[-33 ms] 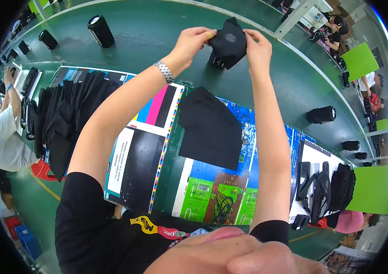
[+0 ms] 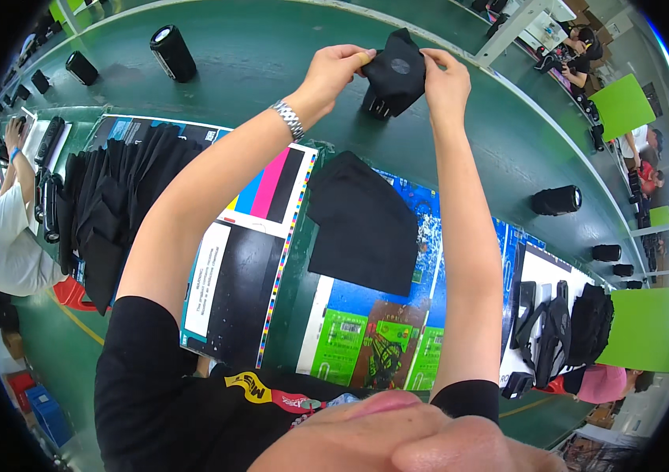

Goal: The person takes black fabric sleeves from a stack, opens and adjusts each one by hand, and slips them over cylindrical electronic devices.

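Far out over the green bench, my left hand point(image 2: 328, 77) pinches the left edge of a black cloth cover point(image 2: 398, 64) with a round mark on it. My right hand point(image 2: 446, 81) grips the cover's right edge between thumb and fingers. The cloth sits over the top of a dark cylinder that looks like a portable speaker point(image 2: 379, 105), whose lower part shows beneath it. Between my forearms, a flat black cloth piece point(image 2: 366, 228) lies on the printed blue and green sheet point(image 2: 341, 303).
A heap of black cloth pieces point(image 2: 114, 185) lies left of my left arm. Black cylindrical speakers point(image 2: 173, 53) stand along the bench, with another speaker point(image 2: 556, 200) on the right. Dark straps and parts point(image 2: 547, 322) lie right. A person in white point(image 2: 16, 236) works at far left.
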Action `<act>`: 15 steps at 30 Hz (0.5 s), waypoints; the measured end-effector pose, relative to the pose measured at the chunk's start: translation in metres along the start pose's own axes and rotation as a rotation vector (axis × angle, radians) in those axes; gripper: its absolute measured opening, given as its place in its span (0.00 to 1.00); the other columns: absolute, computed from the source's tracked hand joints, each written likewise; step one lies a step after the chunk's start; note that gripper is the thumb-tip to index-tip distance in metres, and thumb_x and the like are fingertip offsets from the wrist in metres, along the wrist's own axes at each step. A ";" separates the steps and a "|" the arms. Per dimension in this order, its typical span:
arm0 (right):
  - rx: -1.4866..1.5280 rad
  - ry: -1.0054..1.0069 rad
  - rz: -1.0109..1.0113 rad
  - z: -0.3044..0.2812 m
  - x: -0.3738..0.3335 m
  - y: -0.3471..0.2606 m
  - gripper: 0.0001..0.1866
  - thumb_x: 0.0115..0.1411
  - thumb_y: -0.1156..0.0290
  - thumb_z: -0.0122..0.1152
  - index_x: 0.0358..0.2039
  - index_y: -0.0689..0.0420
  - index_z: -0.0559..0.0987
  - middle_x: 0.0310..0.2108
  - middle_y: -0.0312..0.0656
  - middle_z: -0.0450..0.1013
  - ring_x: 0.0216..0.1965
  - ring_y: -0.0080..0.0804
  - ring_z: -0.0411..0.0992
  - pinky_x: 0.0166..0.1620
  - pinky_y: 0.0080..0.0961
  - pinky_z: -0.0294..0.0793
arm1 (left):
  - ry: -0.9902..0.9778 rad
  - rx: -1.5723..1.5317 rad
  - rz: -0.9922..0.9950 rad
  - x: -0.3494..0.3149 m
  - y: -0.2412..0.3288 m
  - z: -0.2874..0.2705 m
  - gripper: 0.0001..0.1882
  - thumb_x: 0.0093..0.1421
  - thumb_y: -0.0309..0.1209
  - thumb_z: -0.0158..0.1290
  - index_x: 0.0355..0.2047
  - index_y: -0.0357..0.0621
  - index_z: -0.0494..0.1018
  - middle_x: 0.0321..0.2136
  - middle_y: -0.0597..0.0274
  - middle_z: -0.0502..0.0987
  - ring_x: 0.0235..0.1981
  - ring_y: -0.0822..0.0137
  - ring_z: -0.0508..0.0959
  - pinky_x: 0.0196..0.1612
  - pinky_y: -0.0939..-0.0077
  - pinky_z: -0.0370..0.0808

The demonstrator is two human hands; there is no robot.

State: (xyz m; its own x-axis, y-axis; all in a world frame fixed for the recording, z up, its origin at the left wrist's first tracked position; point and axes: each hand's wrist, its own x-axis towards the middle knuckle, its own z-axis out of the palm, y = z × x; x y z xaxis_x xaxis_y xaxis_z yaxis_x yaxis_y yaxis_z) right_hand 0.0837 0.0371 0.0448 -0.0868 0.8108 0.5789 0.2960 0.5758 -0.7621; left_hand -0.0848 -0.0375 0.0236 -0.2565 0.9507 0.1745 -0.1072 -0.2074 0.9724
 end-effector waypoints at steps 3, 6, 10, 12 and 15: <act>-0.267 0.038 -0.086 0.012 0.010 0.001 0.09 0.52 0.71 0.59 0.33 0.56 0.83 0.25 0.49 0.76 0.29 0.45 0.75 0.37 0.33 0.72 | 0.048 -0.015 -0.056 0.025 -0.023 -0.001 0.10 0.59 0.36 0.56 0.32 0.42 0.78 0.27 0.71 0.76 0.27 0.80 0.70 0.32 0.85 0.65; -0.205 -0.039 0.172 0.009 0.021 0.014 0.10 0.53 0.69 0.56 0.33 0.54 0.83 0.28 0.46 0.78 0.31 0.36 0.77 0.39 0.28 0.74 | 0.099 -0.084 -0.142 0.041 -0.037 0.006 0.10 0.60 0.36 0.56 0.31 0.42 0.76 0.26 0.71 0.75 0.26 0.79 0.70 0.30 0.85 0.66; 0.398 -0.267 0.749 -0.009 0.041 0.037 0.09 0.57 0.69 0.56 0.31 0.59 0.82 0.24 0.38 0.77 0.27 0.27 0.74 0.35 0.24 0.74 | 0.091 -0.206 -0.316 0.054 -0.050 0.009 0.10 0.60 0.36 0.56 0.28 0.42 0.74 0.22 0.69 0.74 0.23 0.77 0.69 0.30 0.80 0.68; 0.407 -0.299 0.829 -0.012 0.043 0.034 0.09 0.58 0.68 0.56 0.29 0.59 0.81 0.23 0.35 0.75 0.23 0.25 0.71 0.34 0.23 0.74 | 0.064 -0.306 -0.366 0.049 -0.038 0.022 0.10 0.61 0.37 0.54 0.27 0.45 0.75 0.21 0.71 0.72 0.23 0.77 0.68 0.29 0.81 0.68; 0.061 -0.314 0.731 -0.016 0.047 0.033 0.08 0.58 0.68 0.57 0.27 0.58 0.80 0.22 0.34 0.72 0.19 0.23 0.67 0.32 0.24 0.75 | -0.038 -0.224 -0.442 0.053 -0.031 0.025 0.10 0.62 0.38 0.54 0.29 0.47 0.75 0.26 0.71 0.73 0.28 0.78 0.69 0.32 0.83 0.68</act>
State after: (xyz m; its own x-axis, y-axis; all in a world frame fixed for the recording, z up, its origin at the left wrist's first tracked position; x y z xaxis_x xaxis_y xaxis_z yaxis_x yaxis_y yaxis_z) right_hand 0.1044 0.0926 0.0521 -0.1571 0.9719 -0.1755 0.3298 -0.1159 -0.9369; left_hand -0.0709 0.0251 0.0065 -0.1056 0.9657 -0.2372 -0.4026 0.1766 0.8982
